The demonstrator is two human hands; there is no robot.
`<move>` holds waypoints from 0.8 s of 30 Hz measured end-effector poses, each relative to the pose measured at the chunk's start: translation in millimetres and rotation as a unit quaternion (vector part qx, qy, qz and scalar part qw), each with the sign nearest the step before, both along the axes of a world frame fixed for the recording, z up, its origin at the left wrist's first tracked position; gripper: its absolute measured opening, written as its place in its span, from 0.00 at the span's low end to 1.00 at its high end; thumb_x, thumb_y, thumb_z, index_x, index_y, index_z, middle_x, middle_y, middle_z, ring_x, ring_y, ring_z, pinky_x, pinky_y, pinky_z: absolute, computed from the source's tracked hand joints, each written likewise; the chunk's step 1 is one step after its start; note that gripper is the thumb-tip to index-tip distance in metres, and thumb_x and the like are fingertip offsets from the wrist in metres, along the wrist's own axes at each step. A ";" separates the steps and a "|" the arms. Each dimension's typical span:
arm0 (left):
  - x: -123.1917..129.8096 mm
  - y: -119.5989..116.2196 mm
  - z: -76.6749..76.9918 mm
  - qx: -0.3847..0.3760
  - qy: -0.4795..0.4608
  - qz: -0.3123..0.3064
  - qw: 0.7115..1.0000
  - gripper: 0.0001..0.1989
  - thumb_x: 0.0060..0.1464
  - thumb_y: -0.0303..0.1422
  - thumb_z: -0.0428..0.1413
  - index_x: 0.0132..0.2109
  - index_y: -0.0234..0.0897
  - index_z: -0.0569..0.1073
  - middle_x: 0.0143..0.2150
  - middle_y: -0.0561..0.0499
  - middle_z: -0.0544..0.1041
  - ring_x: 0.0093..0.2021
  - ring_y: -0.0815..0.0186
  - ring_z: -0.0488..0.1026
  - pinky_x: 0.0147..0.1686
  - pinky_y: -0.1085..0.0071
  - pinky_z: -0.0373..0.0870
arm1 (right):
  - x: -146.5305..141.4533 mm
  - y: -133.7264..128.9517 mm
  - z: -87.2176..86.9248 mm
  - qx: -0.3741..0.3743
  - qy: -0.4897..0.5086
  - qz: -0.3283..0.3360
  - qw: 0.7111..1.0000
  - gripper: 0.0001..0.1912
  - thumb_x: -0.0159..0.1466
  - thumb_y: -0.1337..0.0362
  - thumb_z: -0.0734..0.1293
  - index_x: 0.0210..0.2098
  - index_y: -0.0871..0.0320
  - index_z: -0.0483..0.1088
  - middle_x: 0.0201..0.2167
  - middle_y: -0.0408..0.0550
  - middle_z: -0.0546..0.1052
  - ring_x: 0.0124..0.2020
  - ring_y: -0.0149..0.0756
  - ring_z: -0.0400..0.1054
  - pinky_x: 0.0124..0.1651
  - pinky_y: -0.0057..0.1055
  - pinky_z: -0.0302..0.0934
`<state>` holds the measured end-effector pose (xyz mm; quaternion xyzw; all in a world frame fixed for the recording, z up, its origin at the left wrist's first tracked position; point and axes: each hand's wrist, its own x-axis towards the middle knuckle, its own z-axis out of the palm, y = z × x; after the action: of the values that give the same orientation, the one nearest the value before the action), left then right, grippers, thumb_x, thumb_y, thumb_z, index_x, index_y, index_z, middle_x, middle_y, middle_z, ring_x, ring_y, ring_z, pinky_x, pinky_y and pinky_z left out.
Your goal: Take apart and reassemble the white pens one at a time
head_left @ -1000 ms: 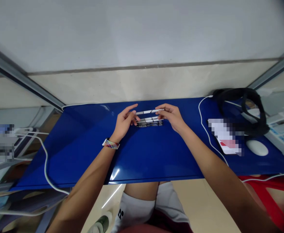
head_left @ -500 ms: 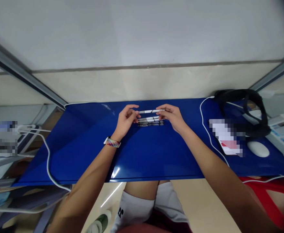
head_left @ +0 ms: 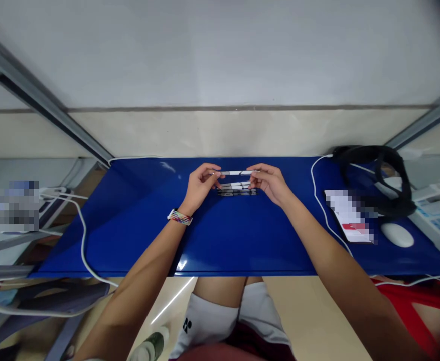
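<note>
A white and grey pen [head_left: 238, 173] lies crosswise between my two hands, over the back middle of the blue table [head_left: 220, 235]. My left hand [head_left: 201, 184] pinches its left end between thumb and fingers. At the other end, my right hand [head_left: 269, 181] has its thumb and fingers closed on it. Just nearer to me, several more pens [head_left: 238, 188] lie side by side in a stack of rows, white ones at the back and dark ones in front. My fingers partly cover the ends of these pens.
On the right are a phone [head_left: 349, 218], a white mouse [head_left: 397, 234], a black band-like headset [head_left: 400, 175] and a white box [head_left: 436, 225]. A white cable [head_left: 319, 200] runs past the phone. Another cable [head_left: 83, 240] hangs at the left edge. A wall stands behind the table.
The left thumb and fingers have closed in on the pen's left end, and the pen sits slightly farther from the others. The camera view has shifted a little.
</note>
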<state>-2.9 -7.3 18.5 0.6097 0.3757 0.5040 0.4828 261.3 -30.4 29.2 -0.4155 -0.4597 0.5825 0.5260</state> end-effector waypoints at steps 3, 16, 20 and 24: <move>1.1 -1.2 2.7 0.010 0.001 -0.005 1.000 0.15 0.62 0.43 0.70 0.47 0.39 0.80 0.39 0.45 0.88 0.30 0.66 0.83 0.29 0.72 0.73 | 3.0 3.0 -2.8 -0.013 0.019 0.009 1.000 0.14 0.56 0.57 0.82 0.39 0.55 0.85 0.27 0.43 0.80 0.28 0.35 0.76 0.40 0.37 0.77; 0.4 0.6 2.5 0.019 0.003 0.011 1.000 0.17 0.58 0.44 0.72 0.46 0.40 0.80 0.39 0.47 0.88 0.27 0.67 0.81 0.25 0.73 0.72 | 4.7 -0.2 5.7 -0.194 0.304 0.121 0.925 0.23 0.76 0.60 0.59 0.64 0.62 0.74 0.41 0.50 0.87 0.29 0.31 0.75 0.30 0.24 0.75; -0.3 0.7 4.1 0.017 0.012 0.029 0.999 0.16 0.58 0.43 0.72 0.45 0.39 0.81 0.39 0.47 0.88 0.29 0.66 0.83 0.25 0.74 0.71 | -2.7 -1.8 5.7 -0.202 0.332 0.115 0.914 0.21 0.77 0.62 0.58 0.63 0.59 0.74 0.43 0.49 0.88 0.30 0.30 0.74 0.30 0.23 0.74; -0.4 -0.7 6.7 0.020 0.014 0.031 0.999 0.15 0.58 0.42 0.72 0.46 0.38 0.84 0.38 0.47 0.88 0.32 0.64 0.85 0.28 0.73 0.73 | -5.6 0.5 3.6 -0.191 0.337 0.102 0.916 0.14 0.77 0.64 0.61 0.55 0.56 0.77 0.39 0.46 0.87 0.28 0.29 0.73 0.28 0.22 0.70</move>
<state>-3.4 -8.0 25.2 0.6140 0.3915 0.5177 0.4492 255.6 -29.9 32.8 -0.2378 -0.1748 0.8152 0.4984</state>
